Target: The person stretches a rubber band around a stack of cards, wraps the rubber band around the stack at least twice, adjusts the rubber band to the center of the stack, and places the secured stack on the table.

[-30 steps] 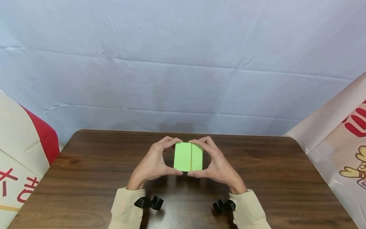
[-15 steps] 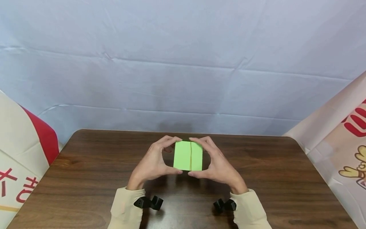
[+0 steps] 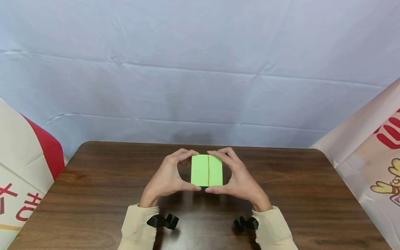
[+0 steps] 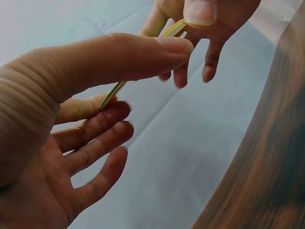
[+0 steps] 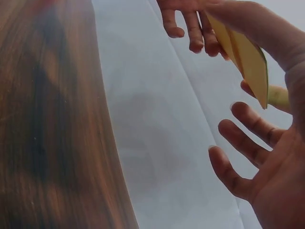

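In the head view, a thin bright green paper square (image 3: pixel 200 171) is held above the table by both hands. A narrow tan band (image 3: pixel 208 170), like a rubber band, runs across it right of the middle. My left hand (image 3: pixel 168 175) pinches its left part between thumb below and index finger above. My right hand (image 3: pixel 239 177) grips the right part the same way. The left wrist view catches the square's thin edge (image 4: pixel 112 96), mostly behind the thumb. From the right wrist, its yellowish underside (image 5: pixel 244 52) shows, crossed by a darker stripe. The other fingers stay off it.
Beneath the hands lies a dark wooden table (image 3: pixel 103 194). A pale cloth backdrop (image 3: pixel 193 80) hangs behind its far edge. Printed banners stand at the left (image 3: pixel 18 173) and right (image 3: pixel 368 159). Small black devices (image 3: pixel 162 221) are worn at both cuffs.
The green paper square has shifted very slightly right, and its tilt has changed a little. Both hands keep their hold in nearly the same place.
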Motion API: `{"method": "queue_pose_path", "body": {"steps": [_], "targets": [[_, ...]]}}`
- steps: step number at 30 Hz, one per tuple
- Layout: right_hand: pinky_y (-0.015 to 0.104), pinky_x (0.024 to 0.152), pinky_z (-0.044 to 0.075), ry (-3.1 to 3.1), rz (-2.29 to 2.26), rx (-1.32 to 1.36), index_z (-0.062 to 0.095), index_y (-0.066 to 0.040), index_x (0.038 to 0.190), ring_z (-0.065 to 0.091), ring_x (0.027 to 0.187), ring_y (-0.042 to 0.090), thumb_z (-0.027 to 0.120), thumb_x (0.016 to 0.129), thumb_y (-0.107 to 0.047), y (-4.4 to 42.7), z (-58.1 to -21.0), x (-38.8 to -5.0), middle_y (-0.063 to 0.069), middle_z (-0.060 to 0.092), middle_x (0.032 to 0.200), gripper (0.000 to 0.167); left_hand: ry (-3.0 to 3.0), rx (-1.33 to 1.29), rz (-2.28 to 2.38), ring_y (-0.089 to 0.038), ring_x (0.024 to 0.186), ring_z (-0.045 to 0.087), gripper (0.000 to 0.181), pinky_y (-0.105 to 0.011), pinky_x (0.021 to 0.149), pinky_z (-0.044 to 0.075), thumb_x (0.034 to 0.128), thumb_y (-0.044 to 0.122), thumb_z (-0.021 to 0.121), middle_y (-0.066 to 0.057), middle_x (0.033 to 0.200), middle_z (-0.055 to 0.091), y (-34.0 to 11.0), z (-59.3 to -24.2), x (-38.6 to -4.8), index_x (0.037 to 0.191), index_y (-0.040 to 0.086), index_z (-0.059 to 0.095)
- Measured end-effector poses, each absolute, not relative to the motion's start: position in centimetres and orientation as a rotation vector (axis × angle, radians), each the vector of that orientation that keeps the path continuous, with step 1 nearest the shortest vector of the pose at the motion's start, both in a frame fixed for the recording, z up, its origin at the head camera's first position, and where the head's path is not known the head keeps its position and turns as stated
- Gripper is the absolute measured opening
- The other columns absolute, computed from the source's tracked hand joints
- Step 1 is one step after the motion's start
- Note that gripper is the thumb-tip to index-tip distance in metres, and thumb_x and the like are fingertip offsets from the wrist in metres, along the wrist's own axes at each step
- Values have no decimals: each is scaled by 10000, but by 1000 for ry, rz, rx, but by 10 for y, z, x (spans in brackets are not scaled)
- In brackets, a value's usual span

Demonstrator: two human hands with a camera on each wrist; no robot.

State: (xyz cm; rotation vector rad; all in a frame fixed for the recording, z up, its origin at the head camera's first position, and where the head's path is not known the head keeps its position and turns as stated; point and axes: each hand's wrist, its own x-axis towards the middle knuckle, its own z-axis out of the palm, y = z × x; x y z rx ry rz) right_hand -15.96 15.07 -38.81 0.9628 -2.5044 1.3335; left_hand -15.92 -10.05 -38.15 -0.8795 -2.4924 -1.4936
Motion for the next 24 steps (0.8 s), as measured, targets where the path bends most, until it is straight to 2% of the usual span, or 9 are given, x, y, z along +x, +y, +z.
{"method": "queue_pose_path", "body": {"steps": [9,17,24], "targets": [[486,950,484,-2512,1377,983,557,-291,1413,509,1181,149,973,667,-336,152,-389,-161,-76,479,1253,855,-2490,-900,-1473,-161,1000,583,844,-361,868,518,561,159,1012,66,1200,611,-99,-381,-158,1319,118,642],[442,951,477,-2486,1420,1019,558,-188,1436,518,1134,176,1001,618,-215,149,-391,-160,-13,481,1221,930,-2509,-903,-1482,-171,1027,565,848,-385,882,508,569,140,1007,80,1222,606,-98,-381,-158,1333,139,638],[482,969,476,-2518,1391,1017,500,-224,1496,514,1170,148,964,690,-298,152,-389,-159,-65,472,1262,932,-2508,-885,-1463,-171,1000,565,863,-382,877,499,577,184,1009,84,1221,611,-101,-378,-157,1351,149,629]]}}
